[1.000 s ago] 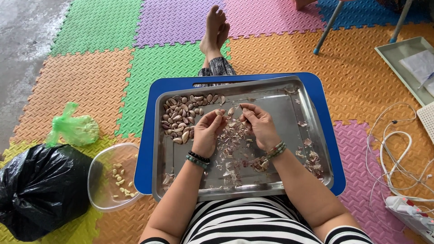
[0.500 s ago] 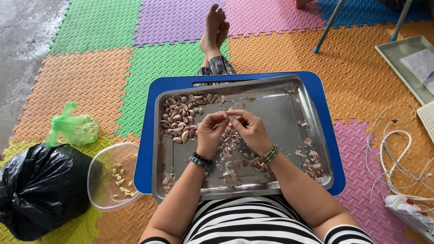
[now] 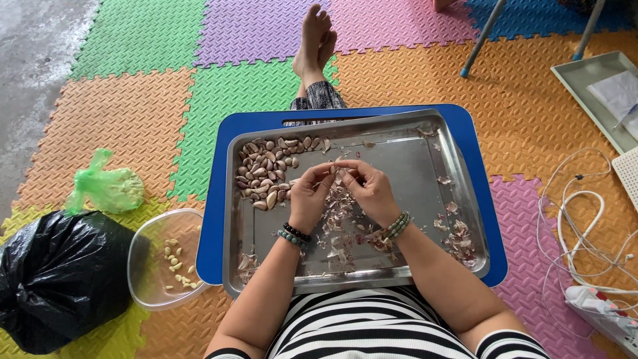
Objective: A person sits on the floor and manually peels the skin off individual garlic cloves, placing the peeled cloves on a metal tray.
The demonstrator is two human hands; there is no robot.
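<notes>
A steel tray [image 3: 425, 166] rests on a blue tray [image 3: 219, 199] across my lap. Unpeeled garlic cloves [image 3: 269, 169] are heaped in its far left corner. Papery garlic skins [image 3: 342, 223] lie scattered in the middle and at the right. Over the middle of the steel tray, my left hand [image 3: 309, 199] and my right hand [image 3: 369, 189] meet fingertip to fingertip, both pinching one garlic clove [image 3: 334, 170]. Each wrist wears a bead bracelet.
A clear plastic container [image 3: 163, 259] with several peeled cloves sits left of the trays. Beside it lie a black bag [image 3: 56, 279] and a green bag [image 3: 109, 189]. White cables [image 3: 585, 226] and a pale tray [image 3: 598, 86] are at the right. My foot [image 3: 316, 40] stretches ahead on foam mats.
My right hand moved left from the tray's middle to meet my left hand. Both hands now pinch the same clove between their fingertips.
</notes>
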